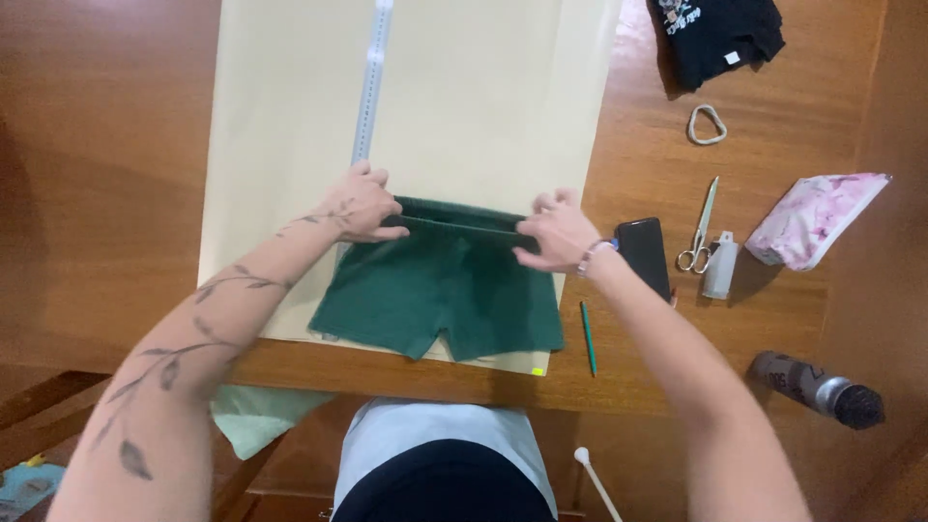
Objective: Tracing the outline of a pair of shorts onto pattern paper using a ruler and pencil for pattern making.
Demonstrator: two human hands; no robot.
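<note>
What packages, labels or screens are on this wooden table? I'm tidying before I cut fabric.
Black smartphone: dark screen, flat rectangle, beside the right hand.
Small white tag: on the folded black shirt, top right.
Pink-and-white marbled pouch: far right, soft rectangle.

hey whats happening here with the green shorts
A person has a pair of green shorts laid flat on a large sheet of cream paper on a wooden table. The left hand and right hand each grip an end of the waistband, holding it taut. A long clear ruler lies on the paper above the shorts. Off to the right sit a phone, scissors and a green pencil.
</note>
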